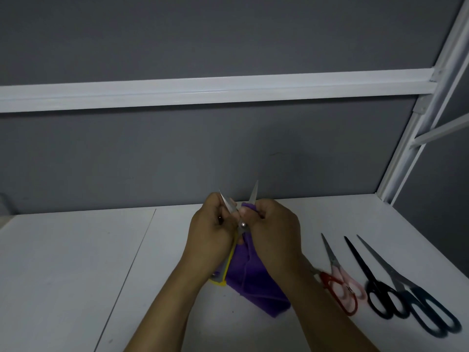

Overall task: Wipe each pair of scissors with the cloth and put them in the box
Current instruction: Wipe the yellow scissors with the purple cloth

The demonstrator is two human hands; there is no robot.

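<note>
My left hand [210,229] grips a pair of yellow-handled scissors [241,219] held up above the white table, blades spread apart and pointing away from me. My right hand [274,229] holds a purple cloth [253,278] pinched against the right blade; the rest of the cloth hangs down below both hands. To the right on the table lie several more scissors: a red-handled pair [337,288], a pink-handled pair [340,270], a black-handled pair [375,288] and a large dark pair [416,295]. No box is in view.
The white table [76,262] runs to a grey wall at the back. A white rail [203,90] crosses the wall above, and a white frame post [406,153] stands at the right rear corner.
</note>
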